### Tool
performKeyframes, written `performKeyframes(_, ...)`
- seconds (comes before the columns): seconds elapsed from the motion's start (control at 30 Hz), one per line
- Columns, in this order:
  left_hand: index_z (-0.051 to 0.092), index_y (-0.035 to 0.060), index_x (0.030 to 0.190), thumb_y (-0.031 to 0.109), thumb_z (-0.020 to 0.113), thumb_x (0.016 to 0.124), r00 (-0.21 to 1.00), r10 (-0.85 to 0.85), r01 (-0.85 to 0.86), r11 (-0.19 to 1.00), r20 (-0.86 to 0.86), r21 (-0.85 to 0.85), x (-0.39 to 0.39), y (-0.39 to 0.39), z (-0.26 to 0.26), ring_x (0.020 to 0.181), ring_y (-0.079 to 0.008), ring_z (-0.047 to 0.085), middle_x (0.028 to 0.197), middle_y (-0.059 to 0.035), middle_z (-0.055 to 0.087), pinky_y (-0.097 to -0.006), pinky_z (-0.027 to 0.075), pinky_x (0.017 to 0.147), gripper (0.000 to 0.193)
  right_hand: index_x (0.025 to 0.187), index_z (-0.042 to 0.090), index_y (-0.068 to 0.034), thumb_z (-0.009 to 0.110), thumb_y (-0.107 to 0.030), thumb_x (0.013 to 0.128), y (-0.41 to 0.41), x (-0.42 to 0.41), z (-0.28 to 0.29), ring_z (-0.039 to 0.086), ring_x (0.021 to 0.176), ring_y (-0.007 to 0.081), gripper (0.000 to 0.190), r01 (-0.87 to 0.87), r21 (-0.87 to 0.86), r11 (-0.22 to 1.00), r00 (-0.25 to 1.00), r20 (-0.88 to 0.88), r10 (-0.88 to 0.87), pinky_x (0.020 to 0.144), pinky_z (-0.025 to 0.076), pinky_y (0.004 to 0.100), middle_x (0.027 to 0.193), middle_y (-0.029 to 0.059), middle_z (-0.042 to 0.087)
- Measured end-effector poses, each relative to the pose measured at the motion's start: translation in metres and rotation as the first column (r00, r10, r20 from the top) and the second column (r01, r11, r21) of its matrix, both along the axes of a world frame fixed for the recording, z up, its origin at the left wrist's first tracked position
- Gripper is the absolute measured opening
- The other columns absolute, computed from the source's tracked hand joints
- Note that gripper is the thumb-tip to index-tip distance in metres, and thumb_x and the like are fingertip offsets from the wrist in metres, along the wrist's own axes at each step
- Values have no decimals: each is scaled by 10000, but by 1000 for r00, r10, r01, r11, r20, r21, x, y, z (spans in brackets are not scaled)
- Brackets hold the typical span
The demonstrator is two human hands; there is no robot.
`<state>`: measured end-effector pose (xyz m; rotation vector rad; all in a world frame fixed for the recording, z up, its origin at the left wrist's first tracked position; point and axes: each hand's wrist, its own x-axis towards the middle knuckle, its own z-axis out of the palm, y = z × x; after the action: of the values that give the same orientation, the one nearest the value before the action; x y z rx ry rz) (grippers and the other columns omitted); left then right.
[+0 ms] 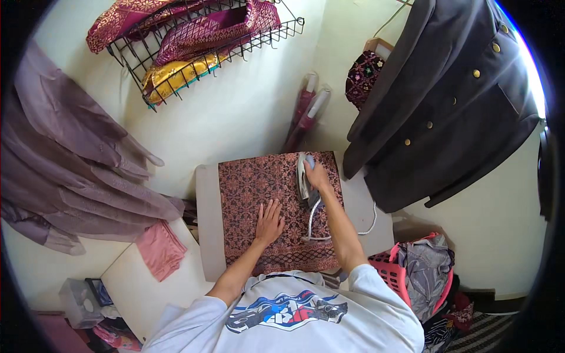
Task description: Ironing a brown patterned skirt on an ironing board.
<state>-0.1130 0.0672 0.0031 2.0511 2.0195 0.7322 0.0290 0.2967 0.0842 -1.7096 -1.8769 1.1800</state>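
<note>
A dark cloth with a reddish floral pattern [247,194] lies spread over a pale padded ironing surface [208,220]. My right hand [317,175] grips the handle of an electric iron [303,181], which stands on the cloth near its far right part. The iron's white braided cord [310,223] loops over the cloth, passes under my right forearm and comes out on the right side. Flat on the middle of the cloth rests my left hand [269,223], fingers spread and holding nothing. The iron's soleplate is mostly hidden from this angle.
A dark jacket with gold buttons [423,110] hangs at right, its hem reaching the ironing surface. Mauve garments [88,176] hang at left. A folded pink cloth [161,250] lies on a white tabletop [128,269]. A pink laundry basket [388,278] holds clothes. Above is a wire rack [247,55].
</note>
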Motion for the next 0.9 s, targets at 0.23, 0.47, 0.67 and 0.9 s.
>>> performKeyframes(0.23, 478, 46, 1435, 252, 570, 978, 1000, 21, -21, 1000, 11, -13, 4, 1, 1, 1497, -278, 283, 1580, -118, 367, -513, 156, 1242, 509, 1005, 632, 104, 546, -495, 986, 1, 4, 6, 654, 471, 318, 605, 32, 84, 996, 999, -18, -30, 460, 516, 435, 723, 242, 674)
performKeyframes(0.47, 503, 32, 1415, 254, 577, 950, 999, 32, -32, 999, 10, -28, 4, 7, 8, 1490, -266, 299, 1569, -119, 387, -511, 163, 1241, 520, 986, 655, 89, 530, -500, 991, -51, 37, -26, 662, 488, 344, 603, -45, 245, 969, 996, 87, 25, 488, 535, 449, 675, 253, 660)
performKeyframes(0.67, 505, 32, 1418, 263, 568, 956, 1000, 4, -4, 1000, 13, -9, 10, 11, 5, 1497, -259, 285, 1576, -114, 384, -515, 153, 1242, 521, 997, 654, 116, 538, -507, 983, 26, 21, -29, 661, 473, 325, 634, 83, 157, 984, 993, 73, -95, 490, 535, 438, 683, 239, 672)
performKeyframes(0.9, 502, 31, 1420, 269, 560, 963, 999, 23, -22, 999, 23, -35, 6, 7, 2, 1499, -267, 280, 1582, -115, 373, -520, 153, 1242, 519, 1027, 665, 84, 553, -491, 980, 13, 14, -2, 653, 460, 297, 587, 79, 39, 996, 996, 28, -81, 467, 523, 415, 677, 210, 677)
